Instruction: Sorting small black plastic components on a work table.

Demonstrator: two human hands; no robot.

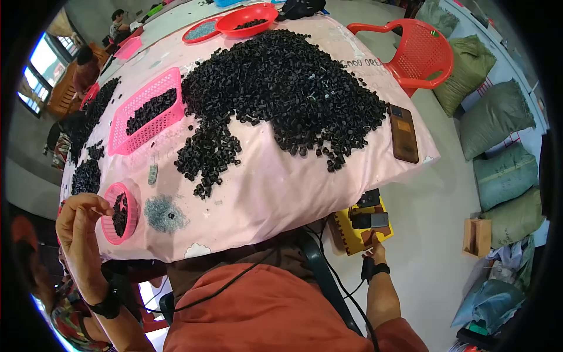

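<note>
Just beside left grip (81, 216), pink basket (132, 212).

Out beyond the right hand (376, 252), a smartphone (404, 144) lies flat, and farther off stands a red plastic armchair (421, 53)! Well to that hand's right, stuffed green sacks (495, 120) line up, a small wooden box (478, 237) beside them.

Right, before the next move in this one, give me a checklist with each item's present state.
1. Left hand at the round pink basket: ok.
2. Something pinched between the left fingers: cannot tell.
3. Right hand at the yellow box: ok.
4. Phone wholly on the table: ok.
5. Blue-grey bits free of black pieces: not ok, one lies there.
</note>
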